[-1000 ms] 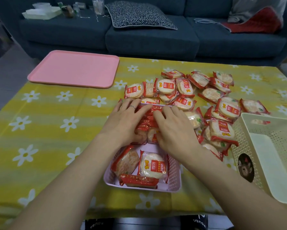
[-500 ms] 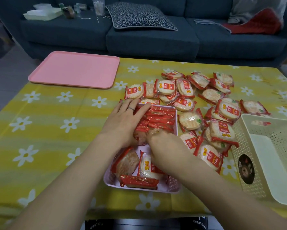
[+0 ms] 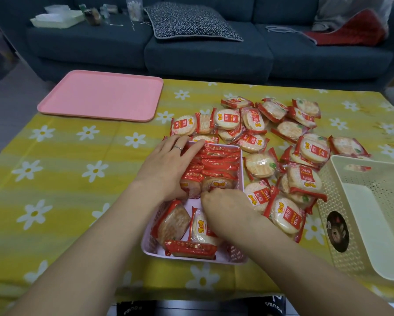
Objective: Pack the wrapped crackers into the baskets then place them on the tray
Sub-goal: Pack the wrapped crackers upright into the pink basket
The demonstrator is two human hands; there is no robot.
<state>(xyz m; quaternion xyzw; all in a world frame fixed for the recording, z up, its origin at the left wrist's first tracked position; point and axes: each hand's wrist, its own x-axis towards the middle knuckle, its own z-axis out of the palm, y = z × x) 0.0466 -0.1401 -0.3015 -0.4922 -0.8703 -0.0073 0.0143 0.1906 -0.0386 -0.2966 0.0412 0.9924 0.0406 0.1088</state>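
A small pink basket (image 3: 241, 165) sits in front of me, its far half filled with a row of red-wrapped crackers (image 3: 216, 165) standing on edge. My left hand (image 3: 166, 169) lies flat against the left side of that row, fingers straight. My right hand (image 3: 225, 208) reaches down into the basket's middle with curled fingers at the near end of the row; what it holds is hidden. Three more crackers (image 3: 173, 224) lie loose in the basket's near half. A heap of wrapped crackers (image 3: 282, 142) covers the table beyond and to the right. The pink tray (image 3: 100, 94) lies at the far left.
A cream perforated basket (image 3: 342, 224) stands at the right edge of the table, with one cracker visible inside. The table has a yellow flowered cloth (image 3: 54, 179). A dark blue sofa (image 3: 203, 49) with a cushion runs behind the table.
My right hand pulled back from the far end of the cracker row and now dips into the basket's middle. My left hand stayed against the row's left side.
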